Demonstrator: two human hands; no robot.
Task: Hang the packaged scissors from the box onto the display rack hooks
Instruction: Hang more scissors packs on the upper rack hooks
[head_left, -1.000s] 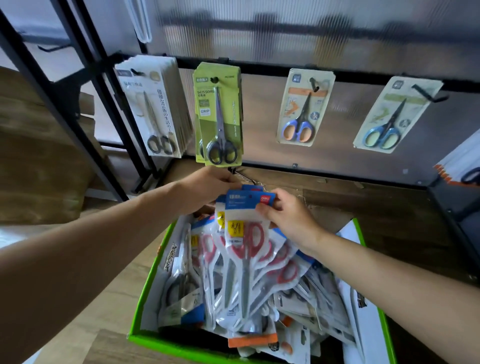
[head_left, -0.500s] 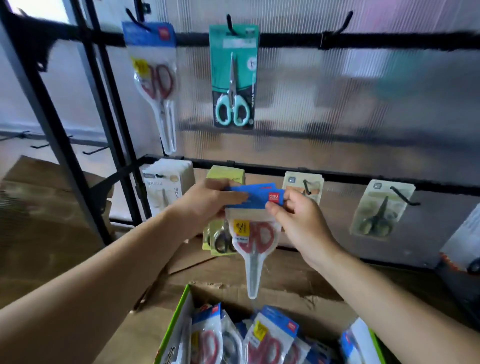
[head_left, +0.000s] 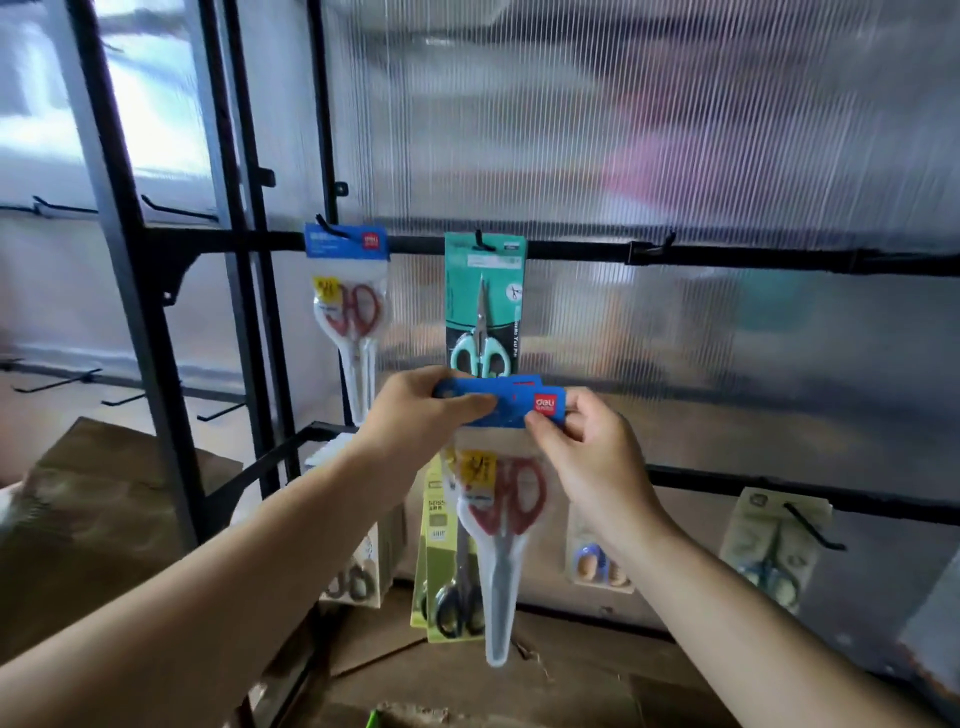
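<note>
- Pinching the scissors packs (head_left: 501, 512) by the blue header (head_left: 498, 408) with left hand (head_left: 415, 415) and right hand (head_left: 589, 460), fingers clamped
- Dangling below the grip, hook (head_left: 326, 227) sitting up-left of it
- Risking fanned headers misaligning, so holes missing the hook tip

teal pack (head_left: 485, 306) hangs from rail (head_left: 779, 260) hook | left hand (head_left: 415, 415), right hand (head_left: 592, 457) pinch blue headers of held packs (head_left: 506, 519), red scissors, just below teal pack; headers cover its bottom edge | hung red pack (head_left: 350, 312) left of teal pack | hook (head_left: 657, 247) right of it | green pack (head_left: 436, 545) farther below, behind held packs
</note>
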